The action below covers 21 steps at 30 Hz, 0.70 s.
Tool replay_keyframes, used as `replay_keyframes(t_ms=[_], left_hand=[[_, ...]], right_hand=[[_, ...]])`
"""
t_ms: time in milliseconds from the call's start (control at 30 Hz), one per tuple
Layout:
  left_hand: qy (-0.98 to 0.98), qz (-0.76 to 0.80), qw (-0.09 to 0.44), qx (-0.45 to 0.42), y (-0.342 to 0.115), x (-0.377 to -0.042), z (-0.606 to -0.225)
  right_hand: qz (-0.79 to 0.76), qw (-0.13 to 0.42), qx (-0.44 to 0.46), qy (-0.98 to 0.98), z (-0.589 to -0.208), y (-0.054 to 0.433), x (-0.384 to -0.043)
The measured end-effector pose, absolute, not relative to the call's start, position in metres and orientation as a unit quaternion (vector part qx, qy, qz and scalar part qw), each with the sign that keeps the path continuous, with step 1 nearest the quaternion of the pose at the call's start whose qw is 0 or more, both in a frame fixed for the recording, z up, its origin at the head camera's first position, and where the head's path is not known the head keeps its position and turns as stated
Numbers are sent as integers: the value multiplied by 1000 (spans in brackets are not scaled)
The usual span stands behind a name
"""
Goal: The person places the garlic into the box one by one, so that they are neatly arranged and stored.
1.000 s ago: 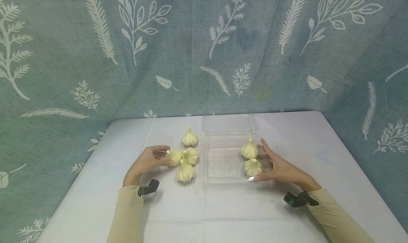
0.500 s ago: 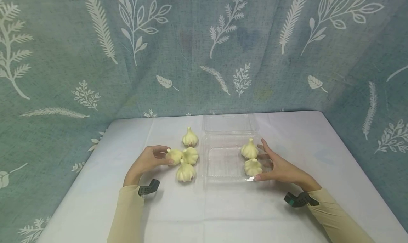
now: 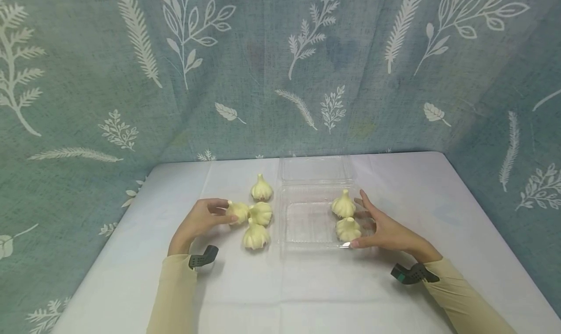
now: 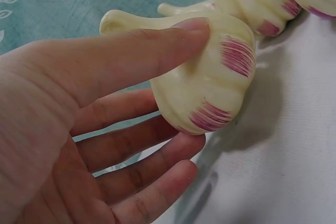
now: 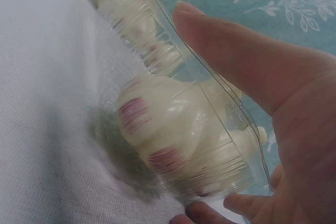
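Note:
My left hand (image 3: 200, 223) pinches a cream garlic bulb (image 4: 210, 77) with purple streaks, thumb on top and fingers beneath, at the left of the table. Beside it lie a second bulb (image 3: 261, 213), a nearer one (image 3: 256, 236) and a farther one (image 3: 261, 188). My right hand (image 3: 385, 231) grips the right end of a clear plastic container (image 3: 302, 246), its thumb on the rim in the right wrist view. Two bulbs stand inside at that end, a rear bulb (image 3: 344, 205) and a front bulb (image 5: 168, 119).
The container's clear lid (image 3: 315, 169) is folded back behind it. A white cloth (image 3: 245, 295) covers the table. Behind and at the sides hangs a blue-green curtain (image 3: 263, 120) with white leaf prints.
My left hand and its garlic bulb have shifted very slightly left and up. My right hand and the container stay in place.

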<state>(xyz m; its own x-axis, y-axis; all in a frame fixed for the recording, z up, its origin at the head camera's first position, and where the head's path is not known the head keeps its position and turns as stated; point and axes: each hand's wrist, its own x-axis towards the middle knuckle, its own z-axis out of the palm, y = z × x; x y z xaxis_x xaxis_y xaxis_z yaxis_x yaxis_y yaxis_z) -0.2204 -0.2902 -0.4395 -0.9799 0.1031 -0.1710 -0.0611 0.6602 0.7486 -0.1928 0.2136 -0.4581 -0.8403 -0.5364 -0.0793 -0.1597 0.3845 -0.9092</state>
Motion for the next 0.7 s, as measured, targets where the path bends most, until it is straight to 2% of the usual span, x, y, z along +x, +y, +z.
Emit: replay_keyframes(t_ms=[700], left_hand=[[907, 413, 84, 3, -290, -217, -430]], right_hand=[[-517, 183, -218, 808, -460, 214, -194]])
